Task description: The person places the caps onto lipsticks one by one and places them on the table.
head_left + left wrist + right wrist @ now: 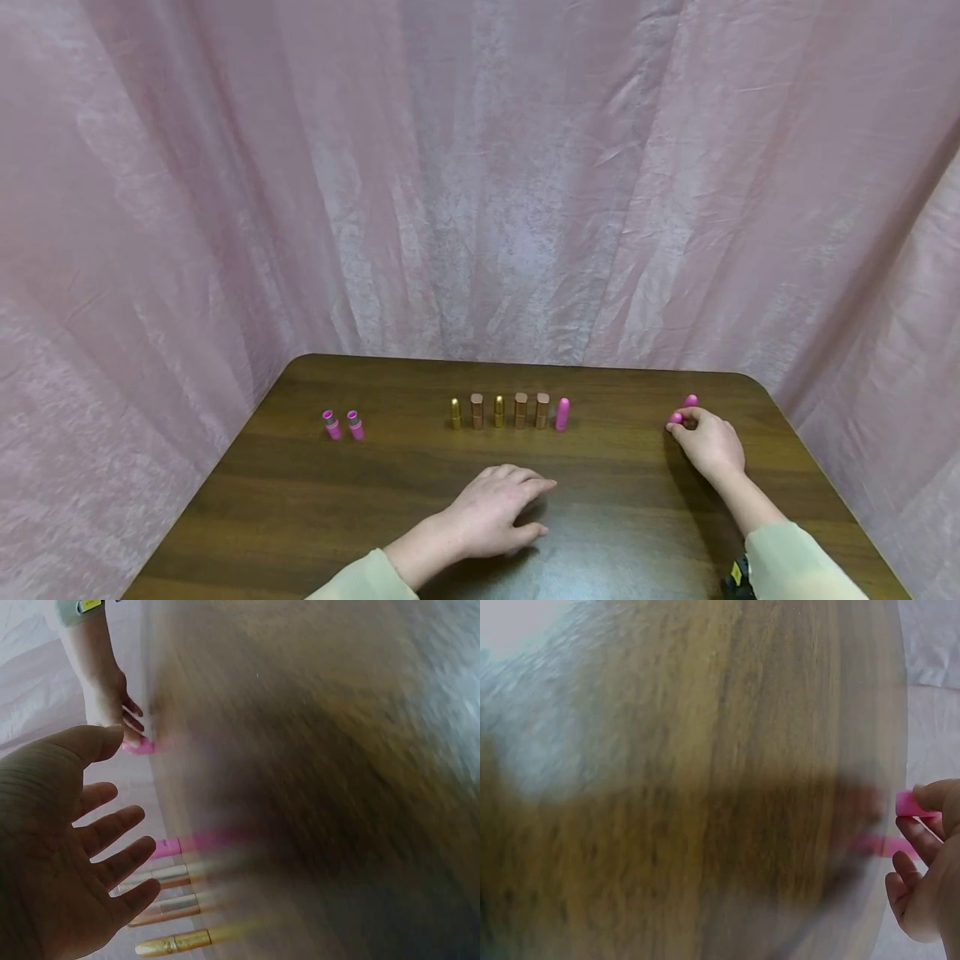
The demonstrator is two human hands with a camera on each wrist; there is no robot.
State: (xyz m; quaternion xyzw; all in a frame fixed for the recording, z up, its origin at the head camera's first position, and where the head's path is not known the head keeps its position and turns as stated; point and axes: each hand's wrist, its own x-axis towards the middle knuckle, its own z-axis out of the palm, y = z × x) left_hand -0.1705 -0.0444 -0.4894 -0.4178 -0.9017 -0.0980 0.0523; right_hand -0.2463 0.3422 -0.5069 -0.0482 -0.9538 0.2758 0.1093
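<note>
In the head view my right hand (708, 446) is at the right side of the table, pinching a pink lipstick cap (907, 804) between thumb and fingertips. Another rounded pink cap (691, 401) stands just behind it. My left hand (501, 508) is over the middle of the table with its fingers apart, holding nothing. Beyond it runs a row of closed lipsticks: a pink one (562, 414) at the right end, with brown-gold square ones (521, 411) and gold rounded ones (456, 414) further left.
Two uncapped pink lipsticks (356, 425) with silver collars stand at the left of the wooden table (315, 508). A pink curtain (480, 183) hangs round the back and sides of the table.
</note>
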